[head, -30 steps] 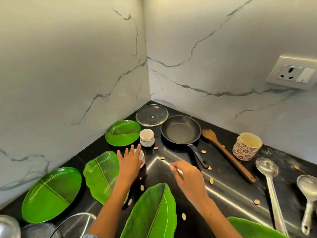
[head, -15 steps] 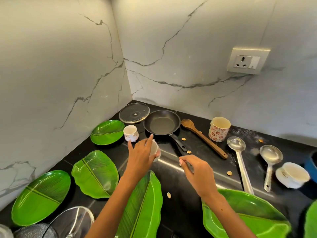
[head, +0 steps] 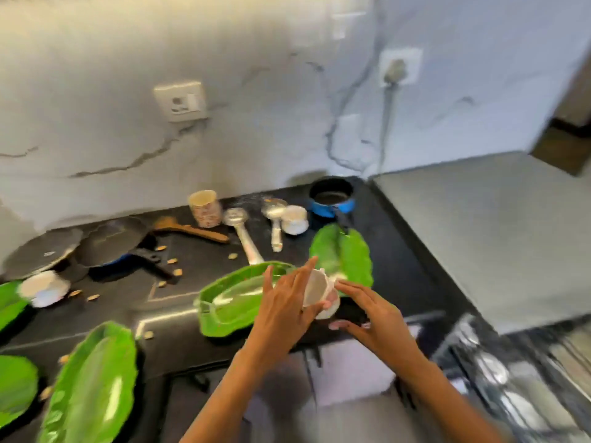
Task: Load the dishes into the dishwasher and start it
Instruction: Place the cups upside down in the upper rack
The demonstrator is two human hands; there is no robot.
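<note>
My left hand [head: 281, 310] grips a small white cup [head: 318, 290] above the black counter's [head: 198, 340] front edge. Beside it, my right hand [head: 379, 326] reaches to the cup's right side with fingers stretched out, fingertips at the cup. The open dishwasher's rack [head: 515, 382] shows blurred at the lower right, with metal items in it. Green leaf-shaped plates [head: 233, 302] [head: 347, 251] [head: 92, 382] lie on the counter. Another white cup [head: 44, 287] stands at the left and a third [head: 295, 219] at the back.
At the back are a black frying pan [head: 112, 241], a glass lid [head: 41, 251], a wooden spatula [head: 188, 231], a patterned mug [head: 204, 207], two steel ladles [head: 244, 235] [head: 275, 220] and a blue saucepan [head: 332, 196]. Seeds are scattered about. A grey surface [head: 495, 238] lies at the right.
My left hand picked up the white cup and carried it right, past the counter's front edge. My view swung right, revealing the dishwasher rack. My right hand came up beside the cup.
</note>
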